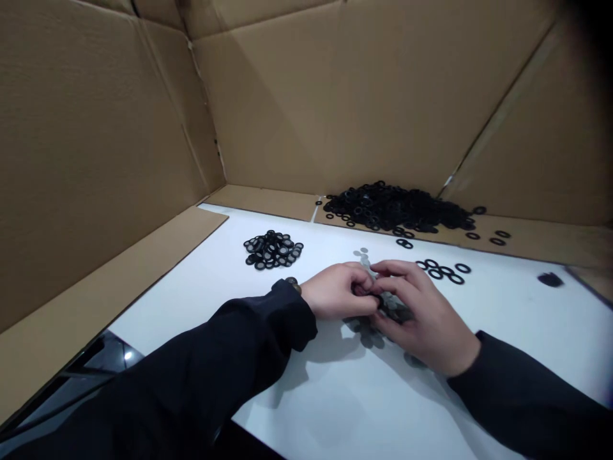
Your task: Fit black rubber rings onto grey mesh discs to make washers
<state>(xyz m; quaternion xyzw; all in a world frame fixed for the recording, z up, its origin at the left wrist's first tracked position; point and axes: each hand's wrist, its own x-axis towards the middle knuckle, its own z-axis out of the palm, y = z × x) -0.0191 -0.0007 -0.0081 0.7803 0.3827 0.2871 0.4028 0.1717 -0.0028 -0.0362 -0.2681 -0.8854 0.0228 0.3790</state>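
Black rings, large heap (397, 206): spread along a cardboard strip (268, 201) at the foot of the cardboard wall (383, 96); landmark for the entries following. Black rings with grey centres, one pile (272, 250): on the white worktop (306, 409), left of the large heap and nearer the person. Loose black rings, one cluster (445, 271): in front of the heap's right part. Dark scrap (550, 279), one: right of the heap and nearer the person. Grey discs (368, 335), scattered group: in front of the heap, partly covered by the hands. Left hand (338, 291), one, dark-sleeved: in front of the heap, fingers curled inward, thumb extended. Right hand (424, 313), one, likewise sleeved: over the grey discs, fingers bent and partly spread, tips meeting the left hand's. Between the tips, a small dark item showed in part; which hand gripped it, if either, could not be told.
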